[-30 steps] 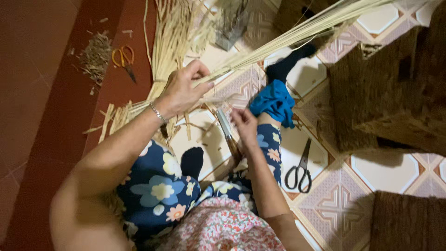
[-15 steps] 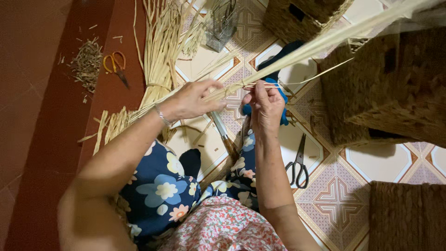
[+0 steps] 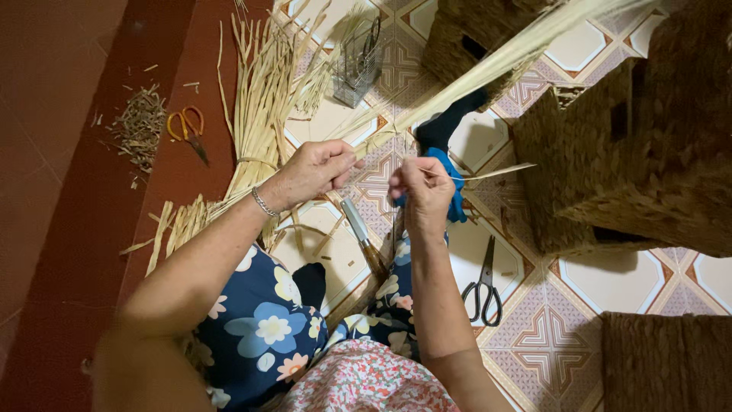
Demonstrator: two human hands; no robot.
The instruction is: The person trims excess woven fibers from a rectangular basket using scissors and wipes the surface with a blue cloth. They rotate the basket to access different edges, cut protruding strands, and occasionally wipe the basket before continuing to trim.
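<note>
Above tiled floor [image 3: 579,358], straw strands [image 3: 488,69] run between both hands.

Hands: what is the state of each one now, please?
Left hand: closed on a bundle of straw stalks.
Right hand: fingers pinching one thin straw strip.

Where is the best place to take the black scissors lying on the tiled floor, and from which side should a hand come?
Probably by the two black handle loops, from above on the person's side. The black scissors lie flat on the tiled floor, loops toward the person, blades pointing away and closed, with bare tiles around them.
</note>
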